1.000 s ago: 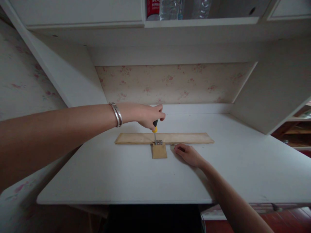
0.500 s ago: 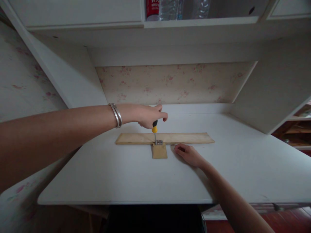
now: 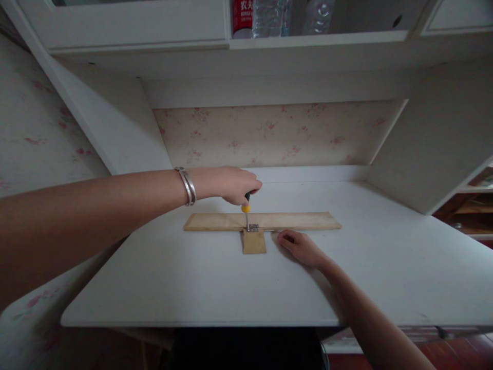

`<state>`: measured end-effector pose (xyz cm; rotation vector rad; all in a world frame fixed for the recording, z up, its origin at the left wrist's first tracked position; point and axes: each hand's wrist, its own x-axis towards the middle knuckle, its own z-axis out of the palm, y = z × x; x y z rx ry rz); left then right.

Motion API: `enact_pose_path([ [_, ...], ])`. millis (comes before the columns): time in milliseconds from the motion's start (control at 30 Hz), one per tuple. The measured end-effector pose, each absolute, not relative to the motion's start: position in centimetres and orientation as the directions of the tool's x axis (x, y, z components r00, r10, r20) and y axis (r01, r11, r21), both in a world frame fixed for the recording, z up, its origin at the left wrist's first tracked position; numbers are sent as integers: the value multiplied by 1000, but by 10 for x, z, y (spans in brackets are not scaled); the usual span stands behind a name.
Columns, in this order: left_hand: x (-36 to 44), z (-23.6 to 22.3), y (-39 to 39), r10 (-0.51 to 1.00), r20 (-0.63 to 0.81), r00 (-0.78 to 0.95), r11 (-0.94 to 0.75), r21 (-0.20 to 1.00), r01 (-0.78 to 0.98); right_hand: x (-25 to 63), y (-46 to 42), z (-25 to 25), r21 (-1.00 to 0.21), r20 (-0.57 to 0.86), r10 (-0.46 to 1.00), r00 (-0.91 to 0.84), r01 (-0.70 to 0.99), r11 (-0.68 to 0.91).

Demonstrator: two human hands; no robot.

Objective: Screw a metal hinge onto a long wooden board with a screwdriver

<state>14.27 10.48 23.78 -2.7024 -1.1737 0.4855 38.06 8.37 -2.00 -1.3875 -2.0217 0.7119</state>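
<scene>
My left hand (image 3: 241, 186), a silver bracelet at its wrist, is closed around the dark and yellow handle of a screwdriver (image 3: 245, 208). The screwdriver stands nearly upright, its tip at the left side of a small metal hinge (image 3: 252, 227). This hinge lies across the joint between a long pale wooden board (image 3: 300, 220) and a short wooden piece (image 3: 254, 242) in front of it. On the desktop, just right of the short piece and near the long board's front edge, rests my right hand (image 3: 300, 247). Its fingers are curled together; anything inside them is hidden.
The white desk (image 3: 192, 293) has side panels and a shelf overhead. On that shelf are clear plastic bottles (image 3: 266, 18) and a red-labelled item (image 3: 242, 15). Flowered wallpaper (image 3: 269, 133) covers the back, and a wooden cabinet (image 3: 470, 208) is at the far right.
The fingers of my left hand, partly extended before, are now curled in around the screwdriver handle. My right hand stays in place. The view has tilted up slightly.
</scene>
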Motion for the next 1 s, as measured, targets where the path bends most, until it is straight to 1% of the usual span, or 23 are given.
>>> enact_pose_path([
  [100, 143, 235, 108, 801, -167, 574, -596, -295, 746, 381, 85, -21, -719, 164, 940, -298, 617, 321],
  [167, 141, 233, 110, 774, -163, 612, -632, -264, 729, 381, 85, -22, -722, 162, 938, -308, 611, 325],
  [267, 137, 234, 112, 696, -256, 671, -717, -193, 670, 381, 86, -22, -714, 153, 939, -309, 622, 321],
  [333, 135, 236, 114, 674, -323, 665, -732, -163, 662, 382, 85, -21, -709, 153, 941, -303, 629, 318],
  [400, 136, 239, 113, 675, -357, 646, -724, -153, 672, 382, 85, -21, -709, 153, 941, -300, 630, 316],
  [500, 140, 242, 110, 742, -353, 570, -651, -177, 738, 383, 84, -21, -716, 145, 943, -300, 626, 309],
  [567, 141, 242, 106, 805, -291, 517, -583, -224, 781, 384, 84, -21, -721, 143, 943, -301, 621, 308],
  [600, 141, 241, 105, 818, -250, 518, -571, -238, 786, 384, 84, -21, -723, 145, 942, -302, 618, 310],
  [667, 139, 239, 104, 790, -219, 572, -612, -235, 755, 383, 85, -21, -723, 153, 941, -302, 615, 315],
  [733, 136, 237, 105, 729, -284, 622, -680, -208, 703, 382, 85, -21, -721, 158, 940, -303, 615, 320],
  [800, 133, 236, 108, 707, -356, 611, -695, -196, 691, 382, 85, -20, -716, 157, 940, -304, 620, 320],
  [833, 132, 235, 110, 713, -367, 598, -688, -201, 697, 382, 85, -20, -713, 156, 940, -303, 624, 319],
  [1000, 135, 236, 115, 725, -306, 617, -684, -217, 697, 383, 83, -17, -712, 153, 942, -299, 628, 315],
])
